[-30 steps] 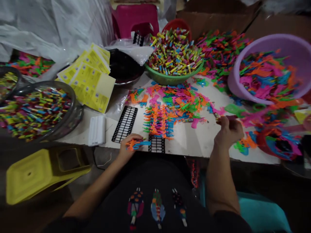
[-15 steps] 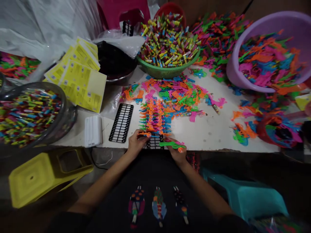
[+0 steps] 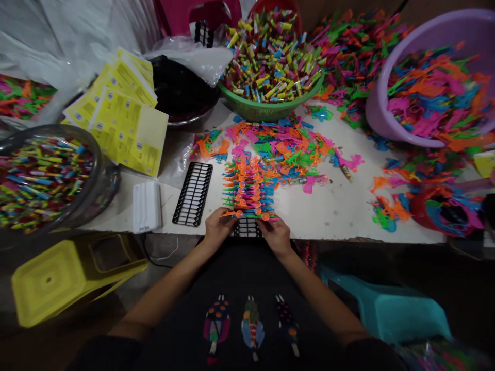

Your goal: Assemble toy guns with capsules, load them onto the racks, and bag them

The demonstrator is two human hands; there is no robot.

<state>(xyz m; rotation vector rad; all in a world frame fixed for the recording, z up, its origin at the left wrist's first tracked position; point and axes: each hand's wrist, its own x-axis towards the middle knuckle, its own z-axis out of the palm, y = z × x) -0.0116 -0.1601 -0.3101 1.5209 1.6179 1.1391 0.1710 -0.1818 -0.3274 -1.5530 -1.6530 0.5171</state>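
A black plastic rack (image 3: 247, 228) lies at the table's front edge, its near end bare and the rest covered by two packed columns of small colourful toy guns (image 3: 247, 183) with orange round ends. My left hand (image 3: 217, 228) is closed at the rack's left side, fingertips pinching an orange toy gun (image 3: 232, 214). Opposite it, my right hand (image 3: 277, 236) is closed on a pink toy gun (image 3: 274, 219) at the right column's near end, mostly hidden by the fingers. Beyond the rack spreads a heap of loose toy guns (image 3: 288, 147).
Another black rack (image 3: 192, 193) and a white box (image 3: 147, 207) lie to the left. Behind stand a green basin (image 3: 266, 110) of small colourful tubes and a purple tub (image 3: 381, 98) of toy guns. Yellow printed sheets (image 3: 127, 131) lie at the back left.
My right hand has moved left and inward to the rack's right column. The green toy gun that stuck out from it no longer shows there. My left hand stays nearly in place.
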